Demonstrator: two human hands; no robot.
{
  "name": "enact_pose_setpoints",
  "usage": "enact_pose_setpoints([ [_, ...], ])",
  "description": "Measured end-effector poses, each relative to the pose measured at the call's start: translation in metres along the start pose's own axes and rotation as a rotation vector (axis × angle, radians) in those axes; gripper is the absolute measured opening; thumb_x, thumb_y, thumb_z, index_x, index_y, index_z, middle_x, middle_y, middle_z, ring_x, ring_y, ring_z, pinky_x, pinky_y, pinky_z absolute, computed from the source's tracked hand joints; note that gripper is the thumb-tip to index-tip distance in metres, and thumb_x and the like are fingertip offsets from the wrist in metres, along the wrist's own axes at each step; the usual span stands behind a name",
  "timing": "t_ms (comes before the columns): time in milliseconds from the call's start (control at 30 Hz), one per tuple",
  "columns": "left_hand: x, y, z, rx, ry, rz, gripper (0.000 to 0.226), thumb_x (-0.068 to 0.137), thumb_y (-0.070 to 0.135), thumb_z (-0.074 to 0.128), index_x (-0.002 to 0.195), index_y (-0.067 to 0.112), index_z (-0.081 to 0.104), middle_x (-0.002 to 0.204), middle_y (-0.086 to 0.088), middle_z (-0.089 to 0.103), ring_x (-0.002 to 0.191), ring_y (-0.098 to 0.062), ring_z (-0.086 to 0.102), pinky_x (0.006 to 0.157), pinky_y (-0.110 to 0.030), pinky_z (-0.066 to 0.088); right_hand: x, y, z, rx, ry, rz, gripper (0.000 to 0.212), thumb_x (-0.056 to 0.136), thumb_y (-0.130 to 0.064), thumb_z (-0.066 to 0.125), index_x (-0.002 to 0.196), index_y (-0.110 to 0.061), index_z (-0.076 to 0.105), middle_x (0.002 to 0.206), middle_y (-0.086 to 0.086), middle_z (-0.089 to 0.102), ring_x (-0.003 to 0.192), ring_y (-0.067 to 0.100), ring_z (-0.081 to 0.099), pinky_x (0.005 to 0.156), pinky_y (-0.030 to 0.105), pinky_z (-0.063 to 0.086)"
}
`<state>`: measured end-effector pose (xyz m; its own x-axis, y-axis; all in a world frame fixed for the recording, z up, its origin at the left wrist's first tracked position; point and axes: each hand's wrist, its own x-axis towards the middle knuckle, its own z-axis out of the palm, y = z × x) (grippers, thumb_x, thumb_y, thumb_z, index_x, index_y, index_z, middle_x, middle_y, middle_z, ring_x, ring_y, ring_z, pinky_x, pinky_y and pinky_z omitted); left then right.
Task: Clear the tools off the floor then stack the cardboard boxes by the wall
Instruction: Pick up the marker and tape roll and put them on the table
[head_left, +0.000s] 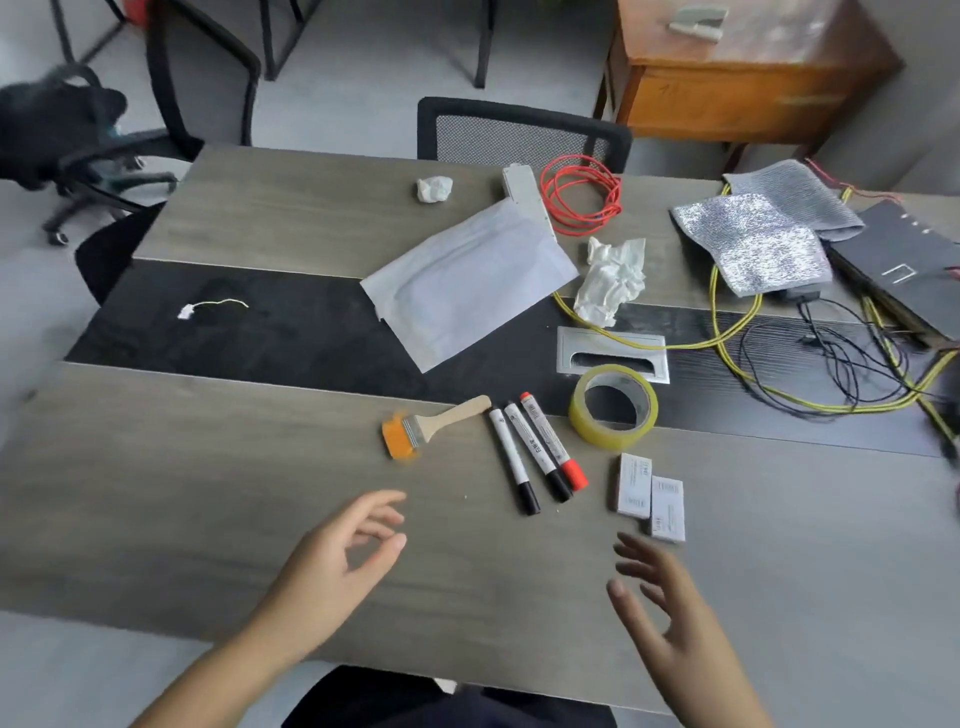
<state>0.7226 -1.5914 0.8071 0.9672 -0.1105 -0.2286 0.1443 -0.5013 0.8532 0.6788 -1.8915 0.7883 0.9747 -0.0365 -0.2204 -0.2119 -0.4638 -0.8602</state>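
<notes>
Left hand (337, 561) and right hand (662, 608), loose empty grip above table (156, 493)

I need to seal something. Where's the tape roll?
In the head view, the tape roll sits right of centre on the table, beside the red marker, partly over the metal cable slot.

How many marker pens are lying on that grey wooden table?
3, side by side between the orange-bristled wooden brush and the yellow tape roll: left black-capped white marker, middle black-capped white marker, right red-capped marker. None looks hidden.
</notes>
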Motion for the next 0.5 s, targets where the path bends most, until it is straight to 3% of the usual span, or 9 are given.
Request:
enact_pose_setpoints([
  [200,-0.093,-0.044,-0.01,-0.1,0.244,-0.127,0.035,0.065,0.052,0.057,0.099,0.058,0.059,0.1,0.02,0.066,0.093,-0.004,0.064,0.087,-0.015,0.048,-0.023,-0.004,0.05,-0.005,-0.074,-0.042,0.058,0.061,-0.092,0.034,0.115,-0.073,0.032,0.126,-0.037,0.043,0.114,-0.012,0.047,0.086,-0.001,0.032],
  [500,-0.241,-0.106,-0.03,-0.269,0.756,-0.28,0.033,0.059,0.052,0.059,0.09,0.06,0.062,0.092,0.022,0.068,0.086,-0.001,0.064,0.08,-0.007,0.046,-0.057,-0.053,0.154,-0.07,-0.327,-0.244,0.048,0.063,-0.088,0.037,0.109,-0.078,0.03,0.117,-0.03,0.053,0.111,-0.016,0.045,0.079,-0.003,0.034],
])
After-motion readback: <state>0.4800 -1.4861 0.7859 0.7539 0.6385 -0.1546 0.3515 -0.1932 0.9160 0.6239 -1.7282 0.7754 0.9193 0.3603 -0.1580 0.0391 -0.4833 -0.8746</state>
